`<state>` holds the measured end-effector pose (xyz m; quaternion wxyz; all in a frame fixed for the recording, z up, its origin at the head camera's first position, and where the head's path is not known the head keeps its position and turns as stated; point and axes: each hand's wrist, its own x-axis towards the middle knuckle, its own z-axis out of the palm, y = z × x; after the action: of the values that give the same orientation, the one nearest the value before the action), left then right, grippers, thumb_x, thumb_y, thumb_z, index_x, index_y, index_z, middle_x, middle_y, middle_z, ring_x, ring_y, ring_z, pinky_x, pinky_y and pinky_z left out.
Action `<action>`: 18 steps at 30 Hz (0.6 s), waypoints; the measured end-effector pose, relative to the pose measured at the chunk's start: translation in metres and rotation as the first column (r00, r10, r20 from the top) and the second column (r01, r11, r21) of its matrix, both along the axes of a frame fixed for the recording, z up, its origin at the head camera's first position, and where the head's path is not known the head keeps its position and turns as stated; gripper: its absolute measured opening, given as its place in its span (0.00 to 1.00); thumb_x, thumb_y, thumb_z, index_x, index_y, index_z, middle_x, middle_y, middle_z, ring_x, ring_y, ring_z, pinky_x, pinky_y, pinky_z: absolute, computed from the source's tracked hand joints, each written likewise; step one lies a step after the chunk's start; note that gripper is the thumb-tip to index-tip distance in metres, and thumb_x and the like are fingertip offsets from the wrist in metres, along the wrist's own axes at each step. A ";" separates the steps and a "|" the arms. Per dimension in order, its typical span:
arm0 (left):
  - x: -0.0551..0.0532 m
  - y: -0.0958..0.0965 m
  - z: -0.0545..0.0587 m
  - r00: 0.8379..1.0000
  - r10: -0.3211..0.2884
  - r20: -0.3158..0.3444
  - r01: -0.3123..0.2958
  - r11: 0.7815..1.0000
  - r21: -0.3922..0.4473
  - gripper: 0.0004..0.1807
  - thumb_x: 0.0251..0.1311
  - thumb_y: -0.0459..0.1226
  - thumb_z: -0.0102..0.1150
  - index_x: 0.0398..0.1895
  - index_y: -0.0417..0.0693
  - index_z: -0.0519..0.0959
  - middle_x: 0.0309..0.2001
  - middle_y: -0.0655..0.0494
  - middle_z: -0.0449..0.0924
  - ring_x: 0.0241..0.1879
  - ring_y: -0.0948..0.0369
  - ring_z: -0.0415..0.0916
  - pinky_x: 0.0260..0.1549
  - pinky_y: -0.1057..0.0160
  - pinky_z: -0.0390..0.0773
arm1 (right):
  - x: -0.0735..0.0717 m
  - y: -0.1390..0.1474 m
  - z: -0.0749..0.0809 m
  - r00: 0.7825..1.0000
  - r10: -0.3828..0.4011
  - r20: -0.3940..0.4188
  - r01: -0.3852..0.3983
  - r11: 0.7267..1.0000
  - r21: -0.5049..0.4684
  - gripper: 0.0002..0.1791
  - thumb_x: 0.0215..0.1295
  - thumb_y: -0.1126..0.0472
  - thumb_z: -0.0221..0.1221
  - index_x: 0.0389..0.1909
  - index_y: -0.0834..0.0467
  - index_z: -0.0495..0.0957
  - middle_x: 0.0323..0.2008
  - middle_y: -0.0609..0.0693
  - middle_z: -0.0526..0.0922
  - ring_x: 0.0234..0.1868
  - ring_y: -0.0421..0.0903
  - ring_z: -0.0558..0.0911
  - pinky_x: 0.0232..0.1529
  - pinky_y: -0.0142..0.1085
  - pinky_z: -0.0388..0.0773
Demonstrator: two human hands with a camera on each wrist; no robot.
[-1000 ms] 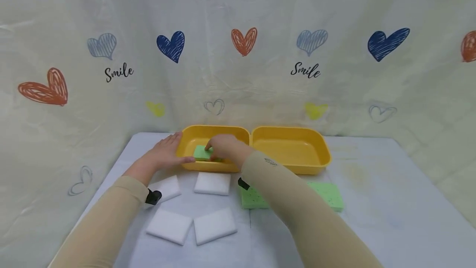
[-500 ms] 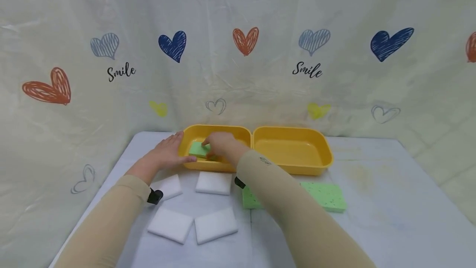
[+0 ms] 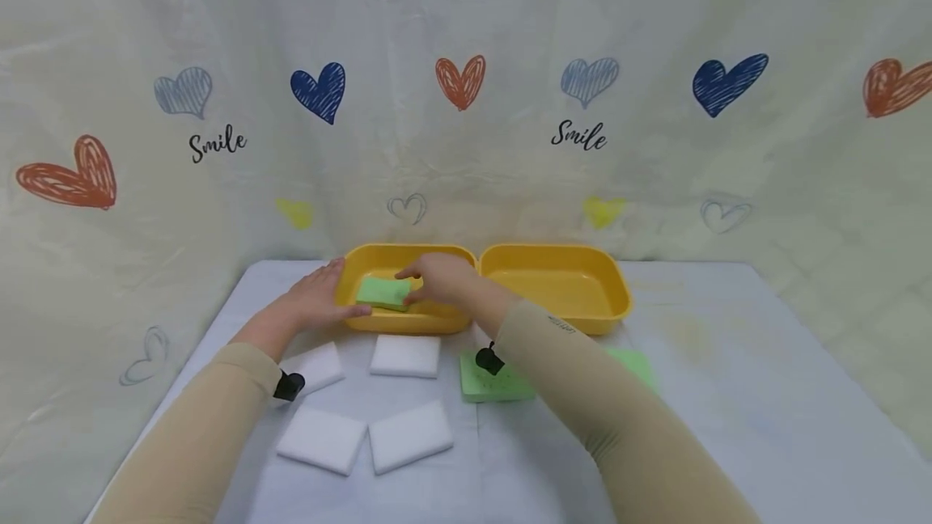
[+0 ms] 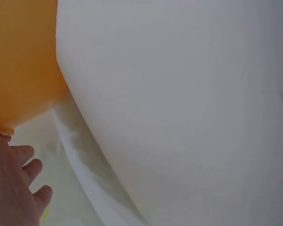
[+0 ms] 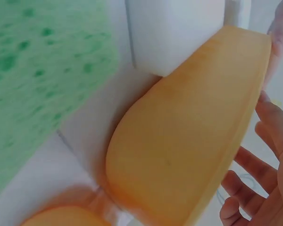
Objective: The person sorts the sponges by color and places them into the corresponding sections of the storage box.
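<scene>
A small light-green sponge (image 3: 380, 292) lies in the left half of the left yellow tray (image 3: 408, 323). My left hand (image 3: 315, 299) rests at this tray's left end, its fingers spread along the rim and its thumb at the front edge. The left wrist view shows its fingertips (image 4: 34, 165) beyond the tray's edge. Just right of the sponge, my right hand (image 3: 446, 277) hovers over the tray with fingers loosely bent and apart, gripping nothing. The right wrist view has those fingers (image 5: 257, 167) past the tray's rim.
A second yellow tray (image 3: 557, 289) stands to the right, side by side with the first. Several white sponge pads (image 3: 405, 356) lie in front of the left tray. Green speckled sponges (image 3: 489, 382) lie under my right forearm, partly hidden.
The green sponge has shifted left in the tray. My right hand has let go of it and drawn back slightly to the right; my left hand stays on the rim.
</scene>
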<state>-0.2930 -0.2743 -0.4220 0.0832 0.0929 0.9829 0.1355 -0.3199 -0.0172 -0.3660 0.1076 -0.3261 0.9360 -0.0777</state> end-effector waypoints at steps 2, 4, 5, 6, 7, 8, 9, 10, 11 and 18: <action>0.001 0.000 0.001 1.000 -0.001 0.002 0.001 1.000 0.006 0.72 0.48 0.77 0.50 0.77 0.31 0.39 0.77 0.34 0.41 0.74 0.36 0.41 0.71 0.37 0.44 | 0.004 0.009 0.003 1.000 0.017 -0.021 -0.018 1.000 -0.020 0.31 0.60 0.41 0.67 0.65 0.39 0.75 0.61 0.43 0.79 0.60 0.44 0.78 0.58 0.41 0.75; 0.002 0.001 0.003 1.000 -0.001 0.009 0.001 1.000 0.011 0.71 0.50 0.76 0.52 0.77 0.30 0.39 0.77 0.33 0.41 0.74 0.35 0.41 0.71 0.36 0.44 | 0.007 0.018 0.005 0.999 0.026 -0.027 -0.027 0.998 -0.051 0.31 0.60 0.43 0.67 0.65 0.42 0.76 0.60 0.45 0.80 0.60 0.46 0.78 0.60 0.42 0.74; 0.003 0.001 0.003 1.000 0.002 0.012 -0.002 1.000 0.012 0.71 0.50 0.75 0.52 0.77 0.30 0.39 0.77 0.33 0.40 0.74 0.35 0.41 0.71 0.36 0.44 | 0.009 0.023 0.006 0.999 0.028 -0.032 -0.030 0.998 -0.061 0.31 0.60 0.43 0.67 0.65 0.43 0.76 0.60 0.45 0.80 0.60 0.46 0.78 0.60 0.42 0.74; 0.003 0.002 0.004 1.000 0.005 0.015 -0.005 1.000 0.013 0.70 0.51 0.75 0.53 0.77 0.30 0.38 0.77 0.33 0.40 0.74 0.35 0.41 0.71 0.37 0.44 | 0.011 0.028 0.007 0.999 0.025 -0.035 -0.028 0.997 -0.069 0.31 0.60 0.43 0.67 0.65 0.43 0.76 0.60 0.45 0.80 0.60 0.46 0.77 0.61 0.42 0.73; 0.004 0.002 0.004 1.000 0.007 0.018 -0.007 1.000 0.013 0.70 0.51 0.74 0.53 0.77 0.31 0.38 0.77 0.33 0.40 0.74 0.35 0.41 0.71 0.37 0.44 | 0.014 0.034 0.008 0.999 0.020 -0.031 -0.022 0.997 -0.077 0.31 0.60 0.44 0.68 0.65 0.43 0.76 0.59 0.46 0.80 0.60 0.47 0.77 0.60 0.43 0.74; 0.004 0.002 0.004 1.000 0.008 0.021 -0.008 1.000 0.011 0.69 0.52 0.74 0.53 0.77 0.31 0.38 0.77 0.33 0.40 0.74 0.35 0.41 0.71 0.37 0.45 | 0.016 0.040 0.009 0.999 0.013 -0.029 -0.015 0.996 -0.085 0.31 0.60 0.43 0.67 0.65 0.43 0.76 0.59 0.46 0.80 0.60 0.48 0.77 0.60 0.43 0.74; 0.005 0.002 0.004 1.000 0.003 0.018 -0.003 1.000 0.011 0.69 0.52 0.73 0.53 0.77 0.31 0.38 0.77 0.32 0.40 0.74 0.35 0.41 0.71 0.37 0.45 | 0.019 0.045 0.010 1.000 0.005 -0.026 -0.007 0.996 -0.094 0.31 0.61 0.44 0.67 0.66 0.43 0.75 0.60 0.47 0.80 0.60 0.48 0.76 0.60 0.43 0.74; 0.006 0.003 0.005 1.000 -0.004 0.012 0.004 1.000 0.011 0.69 0.53 0.73 0.54 0.77 0.30 0.38 0.77 0.32 0.41 0.74 0.34 0.42 0.71 0.36 0.45 | 0.022 0.052 0.011 1.000 -0.006 -0.029 0.004 0.995 -0.096 0.31 0.60 0.43 0.67 0.66 0.43 0.75 0.59 0.46 0.79 0.60 0.49 0.76 0.60 0.43 0.74; 0.006 0.003 0.005 1.000 -0.008 0.008 0.008 1.000 0.012 0.69 0.53 0.73 0.54 0.77 0.30 0.38 0.77 0.32 0.41 0.74 0.34 0.42 0.71 0.37 0.45 | 0.025 0.058 0.012 0.999 -0.016 -0.034 0.012 0.995 -0.099 0.31 0.60 0.42 0.67 0.65 0.42 0.75 0.60 0.46 0.79 0.60 0.49 0.76 0.60 0.43 0.74; 0.007 0.004 0.006 1.000 -0.017 0.002 0.017 1.000 0.023 0.69 0.53 0.73 0.54 0.76 0.29 0.38 0.76 0.30 0.43 0.73 0.33 0.43 0.70 0.36 0.46 | 0.055 0.107 0.015 0.993 0.004 -0.120 -0.018 0.993 -0.118 0.29 0.60 0.46 0.69 0.63 0.43 0.78 0.53 0.49 0.83 0.52 0.48 0.79 0.55 0.42 0.76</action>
<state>-0.2862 -0.2701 -0.4162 0.0846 0.1020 0.9803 0.1462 -0.2653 0.0902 -0.3515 0.0323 -0.3412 0.9326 -0.1133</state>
